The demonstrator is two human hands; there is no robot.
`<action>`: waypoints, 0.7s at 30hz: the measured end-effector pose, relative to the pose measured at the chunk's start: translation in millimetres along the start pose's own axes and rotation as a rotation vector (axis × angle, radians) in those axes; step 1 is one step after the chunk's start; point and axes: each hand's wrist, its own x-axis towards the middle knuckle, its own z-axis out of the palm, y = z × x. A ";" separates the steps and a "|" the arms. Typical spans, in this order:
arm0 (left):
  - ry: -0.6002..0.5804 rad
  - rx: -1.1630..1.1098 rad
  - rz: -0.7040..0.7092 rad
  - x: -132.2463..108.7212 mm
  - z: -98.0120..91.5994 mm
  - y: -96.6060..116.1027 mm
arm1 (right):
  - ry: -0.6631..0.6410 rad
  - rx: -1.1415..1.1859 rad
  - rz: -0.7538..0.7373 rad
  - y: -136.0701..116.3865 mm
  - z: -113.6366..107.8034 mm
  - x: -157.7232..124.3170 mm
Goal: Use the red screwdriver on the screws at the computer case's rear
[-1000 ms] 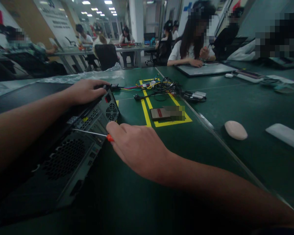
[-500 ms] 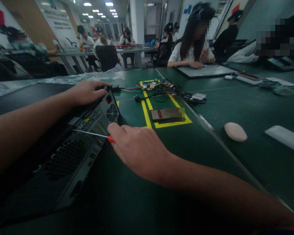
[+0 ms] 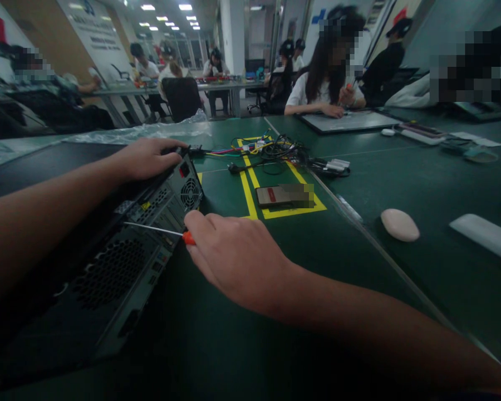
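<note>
A black desktop computer case (image 3: pixel 112 273) stands at the left, its grey rear panel with vents and a round fan grille angled toward me. My left hand (image 3: pixel 150 157) lies over the top edge near the far rear corner and grips it; some of its fingertips are hidden. Closed round an orange handle, my right hand (image 3: pixel 237 256) holds a screwdriver (image 3: pixel 154 228) level beside the rear panel. The thin shaft points left, and its tip meets the panel near the upper edge. Whether a screw sits under the tip is too small to tell.
Beyond the case lies a tangle of cables (image 3: pixel 284 149). A phone (image 3: pixel 271 196) rests inside yellow tape (image 3: pixel 292 212) on the green table. Further right are a pale rounded object (image 3: pixel 399 225) and a white bar (image 3: pixel 484 234). Across the table a person handles a flat panel (image 3: pixel 354 123).
My hands, the screwdriver and the case hold almost the same positions. The view has shifted very slightly. Across the table, a person's raised hand has moved a little.
</note>
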 end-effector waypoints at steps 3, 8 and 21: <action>0.003 0.001 -0.004 -0.4 -0.8 0.8 | 0.002 -0.002 0.005 0.1 0.7 -0.5; -0.003 -0.012 -0.012 -1.6 -1.4 2.7 | 0.022 0.000 0.017 0.7 -0.5 -0.5; 0.002 -0.007 -0.003 0.4 -0.3 -0.9 | -0.026 0.048 0.004 0.8 4.1 0.3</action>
